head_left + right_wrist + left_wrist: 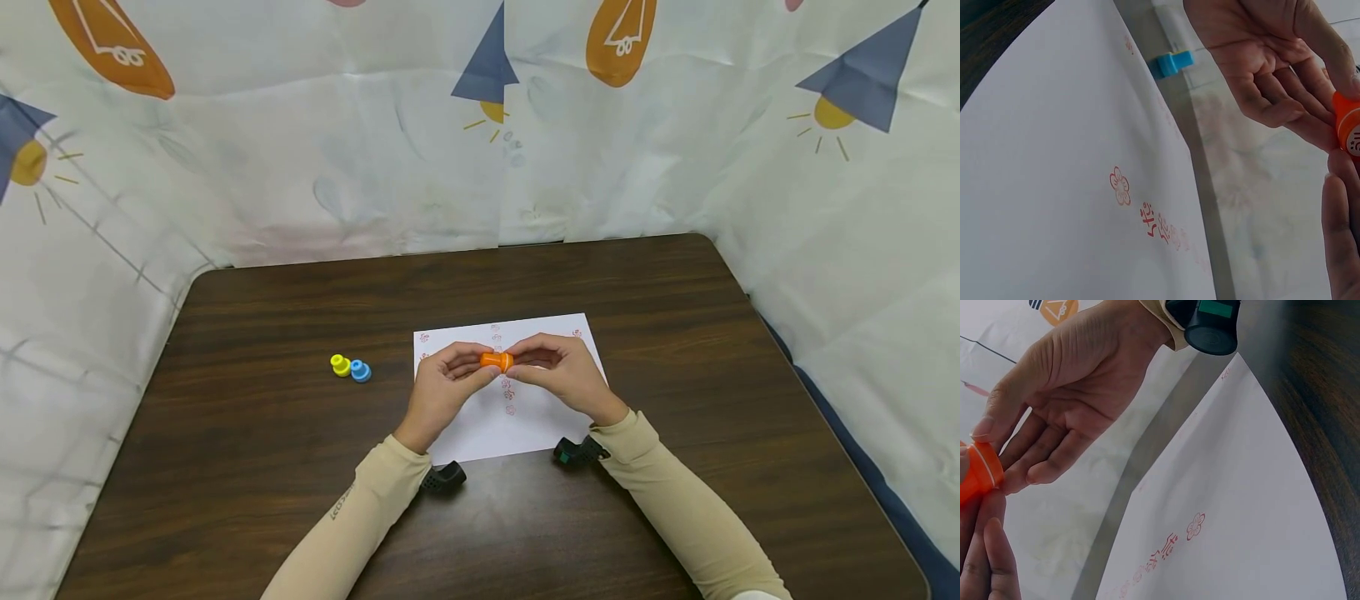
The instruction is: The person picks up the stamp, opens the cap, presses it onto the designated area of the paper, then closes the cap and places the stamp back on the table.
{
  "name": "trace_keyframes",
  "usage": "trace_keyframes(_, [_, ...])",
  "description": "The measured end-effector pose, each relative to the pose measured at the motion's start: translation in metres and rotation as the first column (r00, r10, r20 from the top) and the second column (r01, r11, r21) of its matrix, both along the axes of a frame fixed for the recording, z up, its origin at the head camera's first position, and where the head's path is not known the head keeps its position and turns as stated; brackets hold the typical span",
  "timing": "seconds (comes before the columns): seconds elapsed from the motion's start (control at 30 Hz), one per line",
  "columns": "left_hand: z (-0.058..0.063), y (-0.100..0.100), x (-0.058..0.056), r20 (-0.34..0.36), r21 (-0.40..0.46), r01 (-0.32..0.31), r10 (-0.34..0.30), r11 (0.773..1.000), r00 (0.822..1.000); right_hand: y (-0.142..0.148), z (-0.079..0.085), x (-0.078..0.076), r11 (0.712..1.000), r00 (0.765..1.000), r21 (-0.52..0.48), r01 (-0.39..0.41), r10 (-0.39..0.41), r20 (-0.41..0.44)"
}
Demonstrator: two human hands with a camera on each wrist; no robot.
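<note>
Opening or closing the stamp (492, 360) appears to be the current step. Left grip (444, 382) and right grip (564, 372) pinch its opposite ends above the paper (536, 429). Next move likely calls for a straight axial pull or push.

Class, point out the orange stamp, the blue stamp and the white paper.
Orange stamp (494, 360), head view: middle of its body.
Blue stamp (361, 372), head view: its body.
White paper (525, 432), head view: bare lower part.
</note>
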State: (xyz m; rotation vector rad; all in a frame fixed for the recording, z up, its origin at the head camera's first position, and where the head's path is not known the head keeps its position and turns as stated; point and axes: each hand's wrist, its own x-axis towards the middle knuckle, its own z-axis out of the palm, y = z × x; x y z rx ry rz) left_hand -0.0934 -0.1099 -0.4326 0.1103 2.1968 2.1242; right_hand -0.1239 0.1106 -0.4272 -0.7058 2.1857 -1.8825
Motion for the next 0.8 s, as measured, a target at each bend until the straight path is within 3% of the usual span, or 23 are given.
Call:
trace_keyframes(0.47, [0.0013,-0.0006,0.0017,-0.005,-0.01,-0.002,0.002,1.0,1.0,-0.0019,-0.0002,0.0031,0.999,0.998,0.019,0.027,-0.026,-0.051])
trace_keyframes(0.8, [0.0043,-0.0025,0.0023,-0.034,0.003,-0.017,0.017,1.0,0.999,0.0023,0.0033,0.0031,0.997,0.99,0.06,0.05,-0.041,-0.138])
